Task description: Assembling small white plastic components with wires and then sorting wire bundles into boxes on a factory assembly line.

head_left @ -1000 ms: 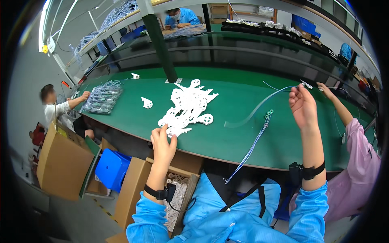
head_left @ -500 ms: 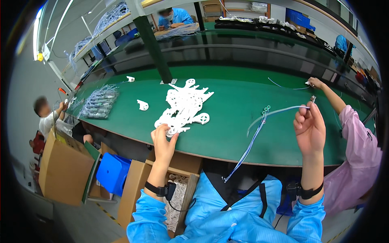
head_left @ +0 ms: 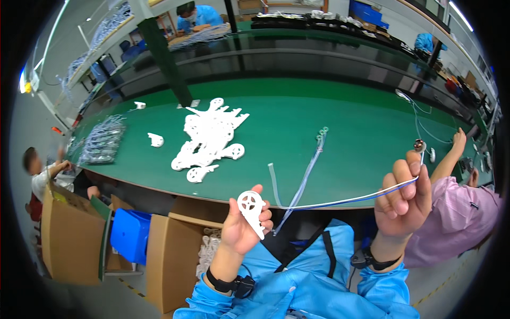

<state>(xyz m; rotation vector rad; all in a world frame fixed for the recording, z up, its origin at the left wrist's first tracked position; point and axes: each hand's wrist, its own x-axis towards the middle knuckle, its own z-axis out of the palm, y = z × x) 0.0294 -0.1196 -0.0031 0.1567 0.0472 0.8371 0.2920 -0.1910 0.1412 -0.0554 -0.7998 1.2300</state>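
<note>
Plastic, by its look, makes up the white teardrop-shaped part [head_left: 254, 219] in your left hand [head_left: 239, 234], so expect it to be light and stiff, perhaps a little slick. You have it clamped between thumb and curled fingers, near the worktop's front edge, its round spoked end facing away from you and its narrow tip slanting down to the right. Hold it by the solid sides, as you do here; the open spokes and the tip look the likeliest places to flex or snap under a hard squeeze.

Your right hand [head_left: 402, 196] has thumb and fingertips together on the thin blue-and-white cable [head_left: 345, 203], just below a small round copper-coloured piece [head_left: 419, 145]. The cable should be limp and nearly weightless; its run sags leftward to near your left hand, and you cannot tell whether it touches there. Pinch it close to the round piece for control, and treat that joint as fragile: avoid tugging on it.

On the green worktop [head_left: 297, 154] beyond lie a pile of similar white plastic parts [head_left: 210, 135], overlapping and apt to snag, and a bundle of blue and white wires [head_left: 305, 183], best lifted along its middle.
</note>
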